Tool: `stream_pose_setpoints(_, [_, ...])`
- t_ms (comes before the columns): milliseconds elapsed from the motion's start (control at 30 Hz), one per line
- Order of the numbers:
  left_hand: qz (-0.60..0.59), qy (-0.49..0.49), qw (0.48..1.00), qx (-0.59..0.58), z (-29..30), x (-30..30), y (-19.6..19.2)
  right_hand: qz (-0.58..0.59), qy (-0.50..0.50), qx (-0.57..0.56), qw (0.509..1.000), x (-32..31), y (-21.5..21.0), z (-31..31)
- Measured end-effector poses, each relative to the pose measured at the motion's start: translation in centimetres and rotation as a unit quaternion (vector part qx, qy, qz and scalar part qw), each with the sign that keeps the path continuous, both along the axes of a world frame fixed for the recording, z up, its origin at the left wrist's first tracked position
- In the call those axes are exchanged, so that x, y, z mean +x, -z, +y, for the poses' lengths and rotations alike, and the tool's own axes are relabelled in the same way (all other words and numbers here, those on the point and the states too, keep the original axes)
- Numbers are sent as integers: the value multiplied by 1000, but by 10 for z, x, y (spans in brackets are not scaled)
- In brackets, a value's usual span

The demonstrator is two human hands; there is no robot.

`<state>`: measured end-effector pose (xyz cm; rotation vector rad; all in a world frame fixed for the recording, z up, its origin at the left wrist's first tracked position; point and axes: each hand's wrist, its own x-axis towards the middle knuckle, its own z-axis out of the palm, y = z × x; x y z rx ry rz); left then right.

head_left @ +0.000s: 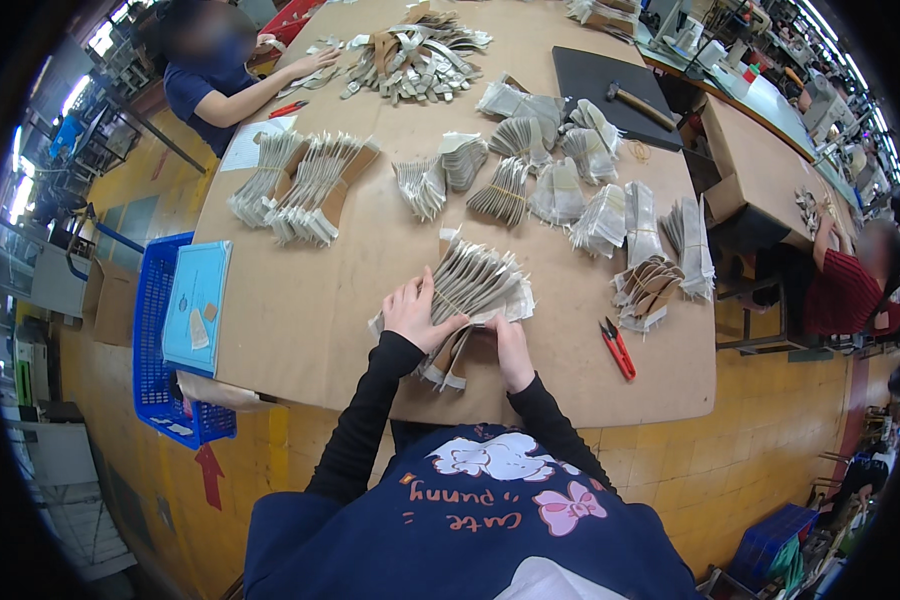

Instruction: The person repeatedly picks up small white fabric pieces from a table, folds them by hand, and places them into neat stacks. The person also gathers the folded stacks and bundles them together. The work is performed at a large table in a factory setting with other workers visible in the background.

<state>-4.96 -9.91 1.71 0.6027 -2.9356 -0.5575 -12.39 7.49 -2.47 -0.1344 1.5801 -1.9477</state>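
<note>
A fanned bundle of cut fabric pieces, greyish white with brown faces, lies on the table close to me. My left hand grips its left side, with the thumb across the near layers. At the bundle's near right edge, my right hand holds the pieces, its fingertips partly hidden by them. A few brown-faced pieces stick out toward me below the hands. Red-handled thread snips lie to the right of my right hand.
More tied bundles and a loose heap cover the brown table. A hammer rests on a black board. A blue basket stands at the left edge. One co-worker's hand reaches in at far left.
</note>
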Motion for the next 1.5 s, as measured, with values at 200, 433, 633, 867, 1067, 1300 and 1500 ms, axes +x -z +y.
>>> stream_pose_setpoints(200, [11, -15, 1000, -3, 3, -2, 3, -11, 56, -7, 998, 9, -24, -15])
stream_pose_setpoints(433, [19, -8, 999, -46, 9, -3, 3, 43, -10, 84, 996, -1, -18, -14])
stream_pose_setpoints(633, [10, -29, 999, -44, 7, -5, 0, -161, 34, -99, 981, 9, -21, 11])
stream_pose_setpoints(867, [0, -25, 1000, -10, 1, -5, 0, -302, -15, -205, 931, 24, -33, 46])
stream_pose_setpoints(1067, [-1, -27, 999, -28, 3, -6, -1, -299, 48, -329, 894, 25, -27, 40])
stream_pose_setpoints(1300, [19, -18, 999, -29, 2, -4, 2, -308, 11, -257, 916, 7, -9, 3])
stream_pose_setpoints(1500, [-9, 10, 999, 51, -5, 1, -3, -231, -1, -248, 941, 5, -6, -3])
